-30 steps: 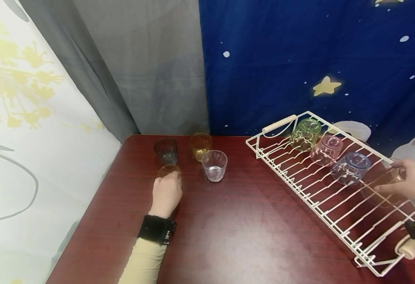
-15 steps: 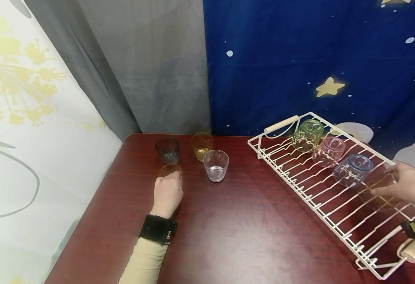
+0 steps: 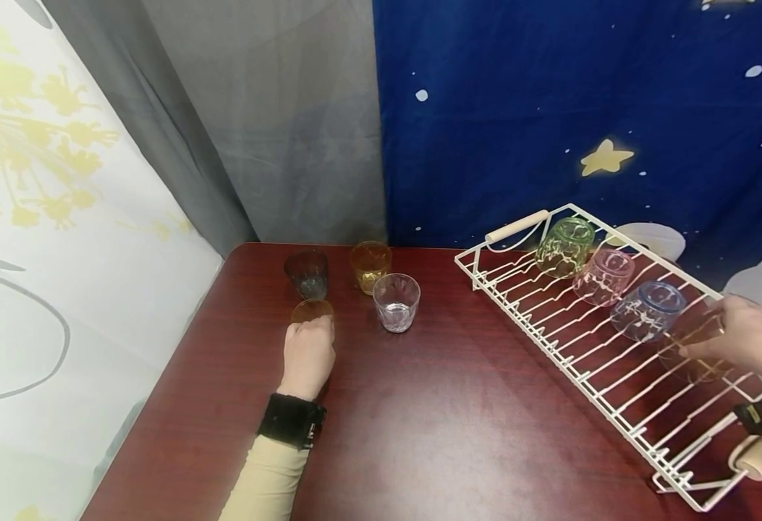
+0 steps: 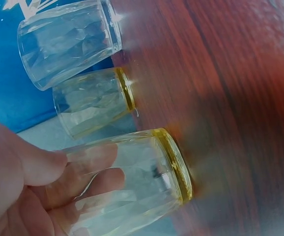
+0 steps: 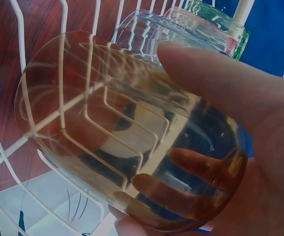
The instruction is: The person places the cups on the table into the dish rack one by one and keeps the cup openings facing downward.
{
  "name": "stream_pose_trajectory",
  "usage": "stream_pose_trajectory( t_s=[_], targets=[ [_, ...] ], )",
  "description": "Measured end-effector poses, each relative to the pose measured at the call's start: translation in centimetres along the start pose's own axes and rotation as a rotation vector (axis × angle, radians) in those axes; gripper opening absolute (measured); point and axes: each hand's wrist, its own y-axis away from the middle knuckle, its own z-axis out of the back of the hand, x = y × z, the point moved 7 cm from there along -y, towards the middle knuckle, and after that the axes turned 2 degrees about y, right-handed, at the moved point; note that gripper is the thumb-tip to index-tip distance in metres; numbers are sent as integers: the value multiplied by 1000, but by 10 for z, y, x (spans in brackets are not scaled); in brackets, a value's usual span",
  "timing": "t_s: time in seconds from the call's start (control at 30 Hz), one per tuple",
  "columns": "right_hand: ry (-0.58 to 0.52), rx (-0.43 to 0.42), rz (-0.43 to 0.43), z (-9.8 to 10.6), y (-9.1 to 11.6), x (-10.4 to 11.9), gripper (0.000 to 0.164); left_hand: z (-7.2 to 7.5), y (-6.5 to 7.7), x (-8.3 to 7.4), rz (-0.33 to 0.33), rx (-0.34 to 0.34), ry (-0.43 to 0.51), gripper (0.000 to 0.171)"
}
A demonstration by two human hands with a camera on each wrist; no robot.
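Note:
My left hand holds a pale yellow glass by its rim end, the thumb on one side and fingers showing through from the other. That glass is upright, its thick yellow base at the tabletop. At the right, my right hand grips a smoky amber glass round its base end. The amber glass is mouth-down against the wires of a white dish rack. Beside it on the rack, a blue glass, a pink glass and a green glass stand upside down in a row.
Near my left hand are a dark grey glass, an amber-yellow glass and a clear glass, all upright on the red-brown table. The rack has wooden handles at its ends. Curtains hang behind the table.
My right hand has shifted slightly left with the amber glass, bringing it closer to the blue glass. The left hand stays on the pale yellow glass, and the head view has moved slightly.

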Motion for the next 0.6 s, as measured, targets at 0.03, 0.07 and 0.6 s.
stream_pose_trajectory(
  t_s=[0.03,0.07,0.6],
  targets=[
    [3,-4,3,0,0,0,78,0,0,0,3,9,0,18],
    [6,-9,6,0,-1,0,78,0,-1,0,4,15,-3,18],
    [5,-24,-88,5,4,4,94,0,2,2,-22,18,-66,11]
  ],
)
